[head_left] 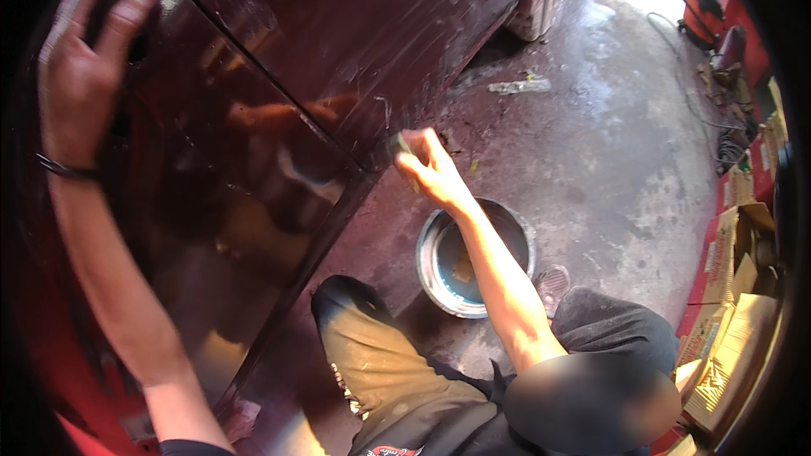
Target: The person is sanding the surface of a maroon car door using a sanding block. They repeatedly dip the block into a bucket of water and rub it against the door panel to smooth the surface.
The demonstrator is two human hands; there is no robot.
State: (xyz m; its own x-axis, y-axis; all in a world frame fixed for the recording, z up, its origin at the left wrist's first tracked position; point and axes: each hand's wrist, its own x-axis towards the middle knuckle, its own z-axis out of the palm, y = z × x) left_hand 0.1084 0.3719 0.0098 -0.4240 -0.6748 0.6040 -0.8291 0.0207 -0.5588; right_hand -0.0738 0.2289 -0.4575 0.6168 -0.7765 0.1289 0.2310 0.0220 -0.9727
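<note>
Dark maroon car panels (363, 25) with glossy reflections fill the upper left, split by a straight gap; whitish smears streak the far panel. My left hand (84, 76) lies against the bodywork at the far left, thumb and fingers apart. A dark band circles that wrist. My right hand (429, 167) is closed beside the lower edge of the panels, pinching a small greenish-grey piece (400, 145), mostly hidden by the fingers. Under my right forearm stands a round bucket (428, 257) of dark liquid, with a brownish thing in it.
Worn concrete floor (608, 118) stretches to the right, with a pale flat strip (518, 86) on it. Opened cardboard boxes (733, 346) line the right edge. An orange-red machine (701, 13) with a cable stands at the far right. My bent legs (393, 346) are close to the bucket.
</note>
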